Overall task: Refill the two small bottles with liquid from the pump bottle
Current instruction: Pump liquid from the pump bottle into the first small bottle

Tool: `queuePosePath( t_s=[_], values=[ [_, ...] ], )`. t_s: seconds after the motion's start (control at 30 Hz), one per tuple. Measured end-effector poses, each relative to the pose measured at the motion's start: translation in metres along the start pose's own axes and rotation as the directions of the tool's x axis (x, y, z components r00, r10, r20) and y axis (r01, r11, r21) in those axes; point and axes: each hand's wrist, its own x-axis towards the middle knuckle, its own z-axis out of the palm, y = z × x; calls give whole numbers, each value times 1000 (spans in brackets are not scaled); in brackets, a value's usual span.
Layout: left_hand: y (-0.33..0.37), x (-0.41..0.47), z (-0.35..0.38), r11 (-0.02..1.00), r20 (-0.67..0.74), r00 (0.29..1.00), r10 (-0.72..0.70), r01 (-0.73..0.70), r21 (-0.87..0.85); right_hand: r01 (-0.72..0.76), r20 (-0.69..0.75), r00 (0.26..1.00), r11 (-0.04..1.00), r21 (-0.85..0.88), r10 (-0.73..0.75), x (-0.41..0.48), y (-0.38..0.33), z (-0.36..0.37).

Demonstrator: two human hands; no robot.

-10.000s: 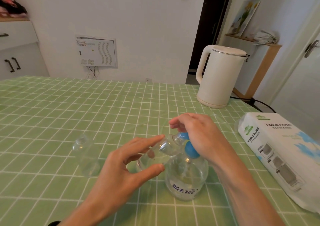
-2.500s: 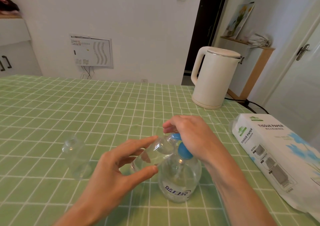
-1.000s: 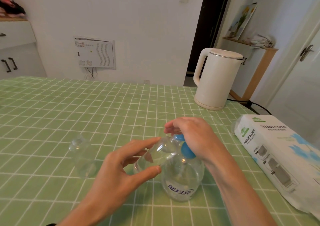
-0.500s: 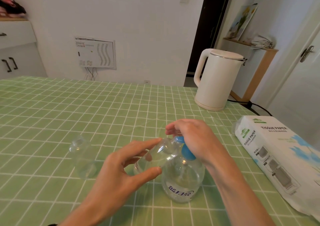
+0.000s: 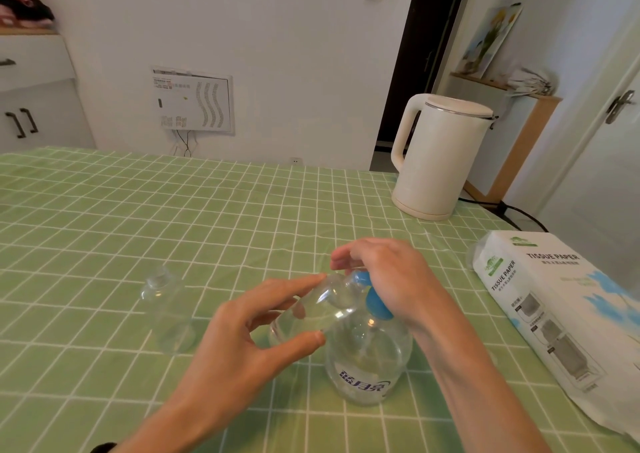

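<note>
In the lower centre of my frame the pump bottle (image 5: pixel 367 366) stands on the table (image 5: pixel 104 227). The right hand (image 5: pixel 391 276) sits on top of its pump head, fingers curled over it. Just left of that head I see a tilted small bottle (image 5: pixel 311 310), neck toward the pump, pinched between thumb and fingers of the left hand (image 5: pixel 239 345). The other small bottle (image 5: pixel 166 317) stands upright further left, apart from both. A tissue pack (image 5: pixel 561 314) lies at the right edge. A kettle (image 5: pixel 440 154) stands behind it, upper right. A cabinet (image 5: pixel 34 88) sits beyond the table, upper left.
</note>
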Motion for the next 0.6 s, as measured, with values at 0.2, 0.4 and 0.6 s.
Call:
queuePosePath(
  t_s=[0.2, 0.4, 0.6],
  values=[
    [3, -2, 1, 1000, -9, 1000, 5, -5, -17, 23, -35, 999, 1000, -3, -23, -1, 0, -3],
    [4, -1, 0, 999, -13, 1000, 17, -17, -29, 42, -39, 998, 999, 1, -42, 0, -2, -5],
    [0, 2, -1, 1000, -8, 1000, 16, -16, -15, -7, -11, 1000, 1000, 19, 8, 1, -3, -1]
  ],
)
